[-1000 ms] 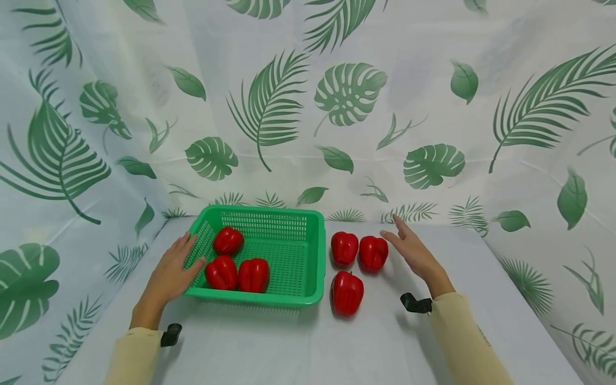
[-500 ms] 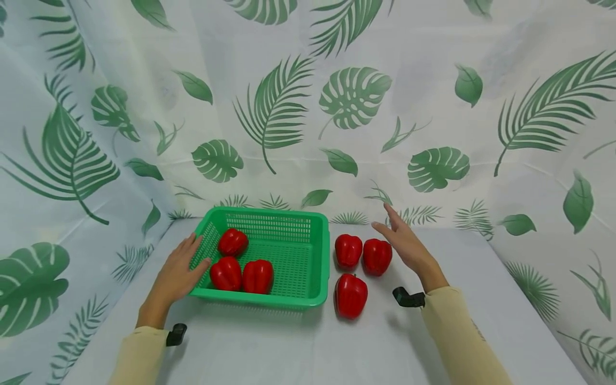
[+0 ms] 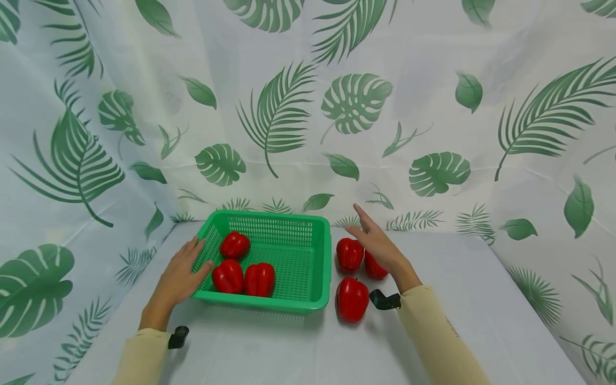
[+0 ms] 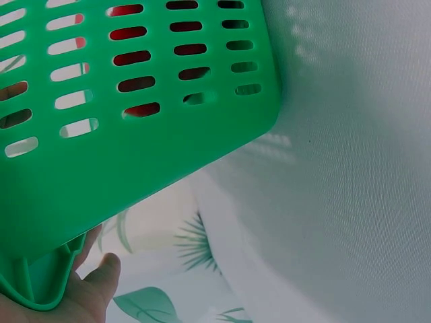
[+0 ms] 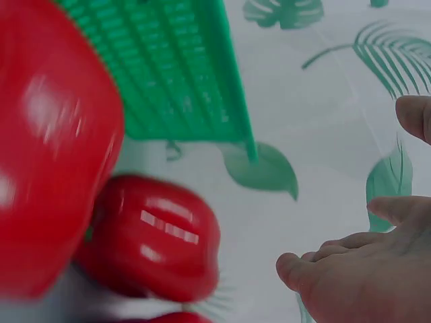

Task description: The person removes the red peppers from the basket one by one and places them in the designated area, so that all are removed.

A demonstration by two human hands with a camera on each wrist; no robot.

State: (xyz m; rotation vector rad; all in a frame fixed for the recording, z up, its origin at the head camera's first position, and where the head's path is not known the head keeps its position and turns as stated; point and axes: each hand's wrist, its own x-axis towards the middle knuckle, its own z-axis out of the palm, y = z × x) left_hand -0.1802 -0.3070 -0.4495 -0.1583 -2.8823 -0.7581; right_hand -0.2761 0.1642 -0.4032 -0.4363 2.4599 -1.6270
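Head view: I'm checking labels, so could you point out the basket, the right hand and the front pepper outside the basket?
Basket (image 3: 294, 305): head view, on the front rim.
Right hand (image 3: 377, 244): head view, on its middle.
Front pepper (image 3: 352, 301): head view, middle of its red skin.

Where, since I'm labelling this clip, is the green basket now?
In the head view, the green basket sits left of centre, between the left hand and three loose red peppers.

Three peppers (image 3: 260, 279) in the basket (image 3: 262, 305), three other peppers (image 3: 353, 299) to its right.
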